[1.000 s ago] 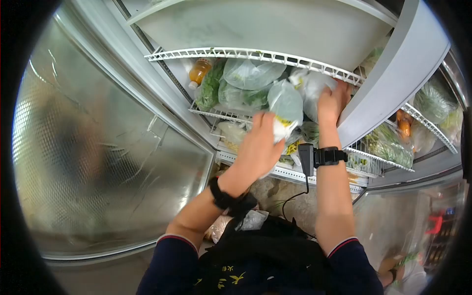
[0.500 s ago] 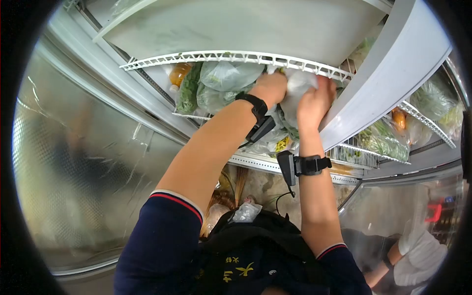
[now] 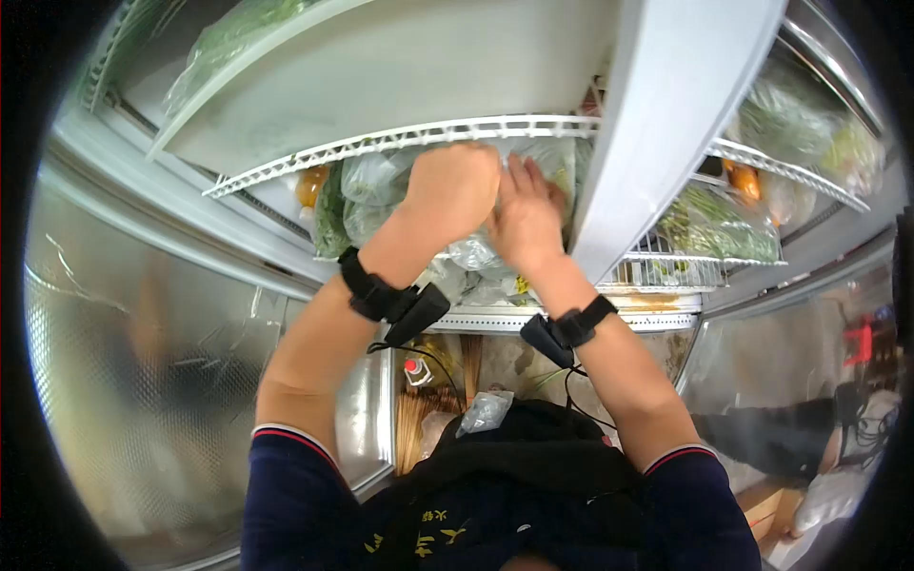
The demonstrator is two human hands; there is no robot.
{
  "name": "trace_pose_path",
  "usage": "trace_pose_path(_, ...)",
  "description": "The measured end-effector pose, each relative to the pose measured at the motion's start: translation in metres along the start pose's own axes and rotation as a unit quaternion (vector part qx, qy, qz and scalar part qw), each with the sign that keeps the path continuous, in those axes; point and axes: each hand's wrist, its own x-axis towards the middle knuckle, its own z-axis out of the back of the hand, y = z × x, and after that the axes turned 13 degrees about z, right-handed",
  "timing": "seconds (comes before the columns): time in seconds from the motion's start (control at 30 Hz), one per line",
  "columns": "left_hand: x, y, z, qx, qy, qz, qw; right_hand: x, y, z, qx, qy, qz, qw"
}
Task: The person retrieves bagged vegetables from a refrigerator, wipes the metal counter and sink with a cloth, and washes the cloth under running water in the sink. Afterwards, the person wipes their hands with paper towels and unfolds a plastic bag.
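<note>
My left hand (image 3: 455, 190) is closed like a fist at the front of the fridge shelf, just under the white wire rail (image 3: 381, 143); whatever its fingers grip is hidden. Beside it, my right hand (image 3: 527, 214) lies with spread fingers against a clear plastic bag (image 3: 555, 157). The two hands are close together. To their left sit pale bags of produce (image 3: 371, 181), a bag of leafy greens (image 3: 330, 217) and an orange-brown bottle (image 3: 309, 187). More clear bags (image 3: 474, 253) lie below the hands.
A white divider post (image 3: 657, 124) stands right of my hands. Beyond it, shelves hold bagged greens (image 3: 724, 228). The open glass door (image 3: 162, 362) is at left. Below are thin sticks (image 3: 414, 419) and a red-capped bottle (image 3: 416, 371). Another person's leg (image 3: 771, 436) shows at lower right.
The view has shifted, with the divider post further left. My left hand has gone up onto the shelf beside my right hand. The white-and-yellow package seen by my left hand earlier is out of sight.
</note>
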Motion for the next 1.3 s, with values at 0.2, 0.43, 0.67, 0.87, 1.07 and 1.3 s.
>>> trace_pose_path(0.2, 0.035, -0.034, -0.046, -0.012, -0.069, -0.035, 0.997, -0.078, 0.006, 0.06, 0.156, 0.007, 0.121, 0.98)
trace_pose_path(0.43, 0.049, 0.015, -0.122, -0.025, -0.088, -0.091, 0.992, -0.179, -0.123, 0.115, 0.133, -0.053, -0.119, 0.983)
trace_pose_path(0.67, -0.006, -0.034, -0.047, -0.199, -0.144, 0.089, 0.965, -0.144, -0.258, 0.159, -0.259, 0.123, -0.021, 0.958)
trace_pose_path(0.87, -0.176, -0.017, -0.082, -0.124, -0.006, 0.08, 0.989, -0.117, -0.342, 0.162, -0.2, 0.357, -0.067, 0.91)
trace_pose_path(1.07, -0.323, 0.014, -0.099, -0.157, 0.127, 0.377, 0.904, -0.117, -0.379, 0.148, -0.013, 0.341, -0.158, 0.926)
trace_pose_path(1.3, -0.36, 0.02, -0.126, -0.177, 0.137, 0.413, 0.883, -0.092, -0.358, 0.165, -0.07, 0.403, -0.119, 0.905)
